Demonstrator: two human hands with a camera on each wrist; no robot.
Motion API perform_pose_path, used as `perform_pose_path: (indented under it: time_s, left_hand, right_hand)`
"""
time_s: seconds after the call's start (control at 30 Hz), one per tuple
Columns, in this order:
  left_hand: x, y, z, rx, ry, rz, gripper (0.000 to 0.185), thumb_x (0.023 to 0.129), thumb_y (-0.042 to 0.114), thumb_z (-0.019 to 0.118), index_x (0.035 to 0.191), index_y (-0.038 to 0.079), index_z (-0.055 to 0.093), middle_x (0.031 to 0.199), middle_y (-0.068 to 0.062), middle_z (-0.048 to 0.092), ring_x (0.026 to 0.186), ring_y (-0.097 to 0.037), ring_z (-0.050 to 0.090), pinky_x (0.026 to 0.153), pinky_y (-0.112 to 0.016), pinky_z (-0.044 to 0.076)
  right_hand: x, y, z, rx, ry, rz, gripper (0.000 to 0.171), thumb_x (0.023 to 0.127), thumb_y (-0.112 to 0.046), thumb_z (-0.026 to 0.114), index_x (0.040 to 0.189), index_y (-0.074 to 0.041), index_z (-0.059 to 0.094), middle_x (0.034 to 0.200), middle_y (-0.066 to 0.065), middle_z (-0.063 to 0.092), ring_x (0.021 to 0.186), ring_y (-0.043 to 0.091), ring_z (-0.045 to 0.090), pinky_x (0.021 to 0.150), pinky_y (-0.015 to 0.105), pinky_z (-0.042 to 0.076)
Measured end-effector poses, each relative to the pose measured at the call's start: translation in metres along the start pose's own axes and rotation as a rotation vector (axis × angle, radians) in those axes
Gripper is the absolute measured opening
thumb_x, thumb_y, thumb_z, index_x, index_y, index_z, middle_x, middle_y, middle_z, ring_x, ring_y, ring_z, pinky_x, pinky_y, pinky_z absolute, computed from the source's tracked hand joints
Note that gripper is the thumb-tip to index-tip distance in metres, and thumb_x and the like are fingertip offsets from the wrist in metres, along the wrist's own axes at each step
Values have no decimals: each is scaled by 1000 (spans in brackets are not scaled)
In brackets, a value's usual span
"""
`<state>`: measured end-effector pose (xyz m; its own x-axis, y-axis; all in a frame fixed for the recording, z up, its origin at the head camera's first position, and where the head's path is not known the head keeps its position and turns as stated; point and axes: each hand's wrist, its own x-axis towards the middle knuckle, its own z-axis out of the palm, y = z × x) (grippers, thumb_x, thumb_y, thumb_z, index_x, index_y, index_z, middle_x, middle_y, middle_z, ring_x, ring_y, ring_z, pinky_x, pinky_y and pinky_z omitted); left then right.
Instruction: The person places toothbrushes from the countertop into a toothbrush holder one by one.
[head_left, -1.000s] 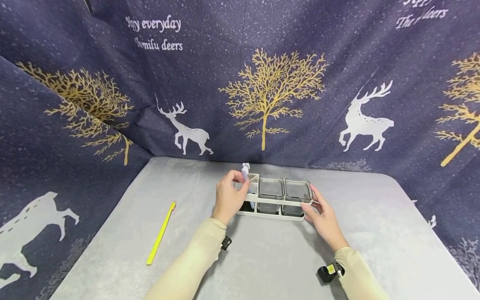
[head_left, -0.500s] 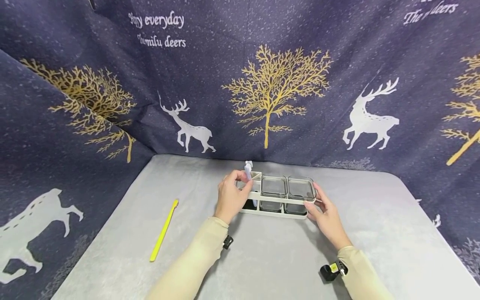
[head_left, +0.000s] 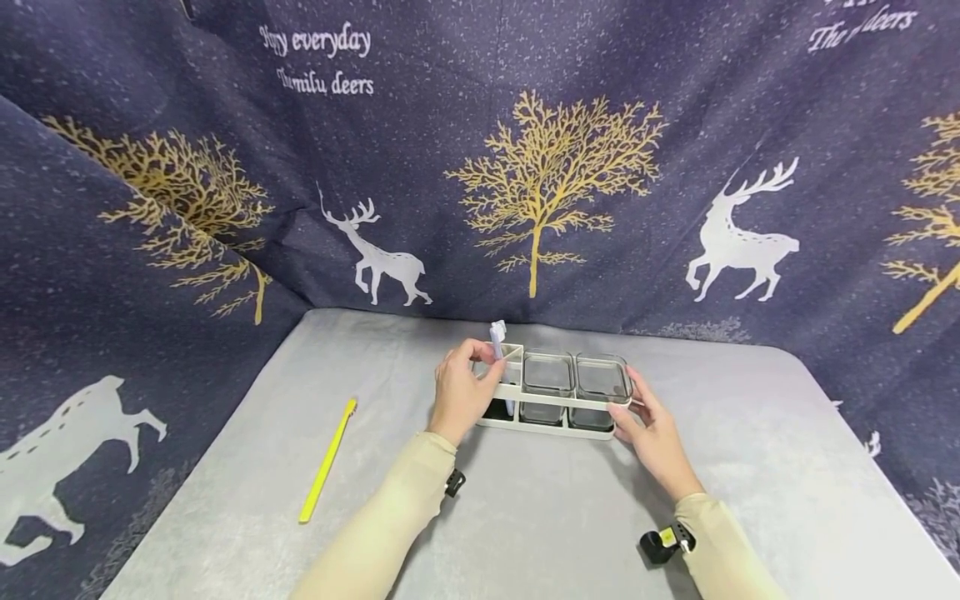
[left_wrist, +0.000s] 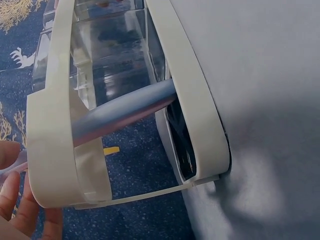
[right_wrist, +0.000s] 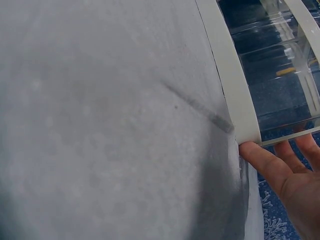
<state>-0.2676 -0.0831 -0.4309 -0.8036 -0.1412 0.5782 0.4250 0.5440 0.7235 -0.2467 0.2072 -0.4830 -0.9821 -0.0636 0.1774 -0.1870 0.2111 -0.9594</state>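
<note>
My left hand (head_left: 463, 387) pinches a pale lilac-blue toothbrush (head_left: 496, 340) just below its head, bristle end up. The brush stands in the left compartment of a cream two-tier toothbrush holder (head_left: 555, 401). In the left wrist view its thick handle (left_wrist: 125, 107) slants through the upper ring and reaches the lower tier. My right hand (head_left: 652, 442) grips the holder's right end. The right wrist view shows the thumb at the lower corner of the frame (right_wrist: 230, 65), the other fingers along the end. Two clear grey cups (head_left: 547, 372) sit in the holder's middle and right places.
A yellow toothbrush (head_left: 327, 462) lies on the grey table (head_left: 540, 517), left of my left arm. A dark blue cloth (head_left: 420, 167) with deer and trees hangs behind and to the left. The holder stands near the table's back edge.
The head view has shifted slightly. The lilac-blue toothbrush's head looks turned a little between my left fingers. Both hands keep their places at the holder.
</note>
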Motion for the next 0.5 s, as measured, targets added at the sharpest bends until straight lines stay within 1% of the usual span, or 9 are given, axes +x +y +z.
perform_pose_path:
  time_s: [0.13,0.27,0.4,0.5]
  left_hand:
    - [0,-1,-2,-3,0,3,20,80,18,81,88,14,64,83,2,66,88,-20,63,87,-44,43]
    - [1,1,-5,-5,-15,-13,21,80,21,81,90,14,63,87,1,66,90,-22,62,89,-46,41]
    - [2,2,-12,17,-46,-8,24,81,25,79,95,12,65,98,-1,65,99,-26,58,91,-49,37]
    - [4,2,-19,39,-79,7,31,82,28,76,105,10,65,109,-3,62,108,-28,54,93,-51,35]
  right_hand:
    - [2,1,-1,-2,-4,-13,71,98,-17,63,158,-18,24,132,24,42,106,-4,54,80,34,56]
    - [2,-1,-1,1,-7,-16,72,98,-15,63,158,-17,23,135,25,43,105,-4,55,80,35,57]
    - [1,0,0,-1,-9,-8,72,98,-16,63,158,-18,23,135,26,43,105,-4,55,80,35,56]
    - [1,1,0,-3,-8,-13,71,99,-17,63,158,-18,24,135,27,43,105,-4,55,80,35,56]
